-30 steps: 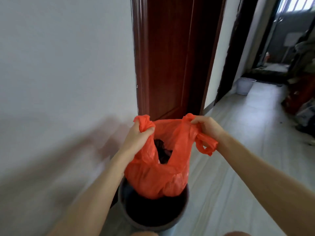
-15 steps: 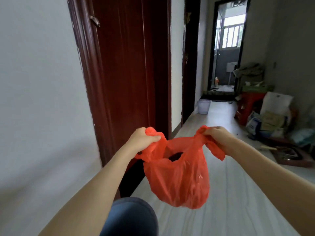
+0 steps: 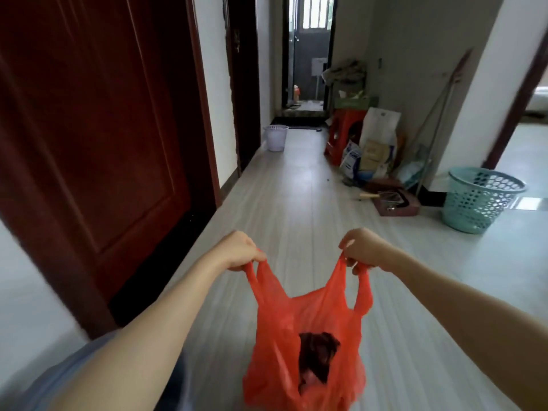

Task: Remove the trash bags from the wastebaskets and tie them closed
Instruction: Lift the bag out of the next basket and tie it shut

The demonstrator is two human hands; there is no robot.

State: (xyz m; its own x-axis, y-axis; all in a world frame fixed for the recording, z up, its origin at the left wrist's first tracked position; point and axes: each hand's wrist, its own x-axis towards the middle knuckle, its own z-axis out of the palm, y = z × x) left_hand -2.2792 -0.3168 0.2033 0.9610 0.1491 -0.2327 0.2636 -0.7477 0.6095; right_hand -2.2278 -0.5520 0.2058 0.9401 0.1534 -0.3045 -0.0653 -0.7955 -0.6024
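Observation:
An orange plastic trash bag [image 3: 308, 330] hangs in the air in front of me, its mouth open with dark rubbish showing inside. My left hand [image 3: 240, 250] grips the left handle loop. My right hand [image 3: 364, 247] grips the right handle loop. The two handles are pulled apart and are not knotted. The grey wastebasket the bag came from is out of view. A teal mesh wastebasket [image 3: 480, 200] stands on the floor at the right, and a pale lilac wastebasket [image 3: 275, 137] stands far down the corridor by the left wall.
A dark red wooden door [image 3: 89, 129] fills the left side. Along the right wall lie a red stool [image 3: 344, 132], sacks and boxes [image 3: 376, 143] and a dark dustpan [image 3: 397, 200]. Pale tiled floor [image 3: 290, 203] runs ahead to a far doorway.
The bag came up out of the grey wastebasket and now hangs free. The view swung right, from the wall to the corridor. My hands moved apart, holding the handles higher.

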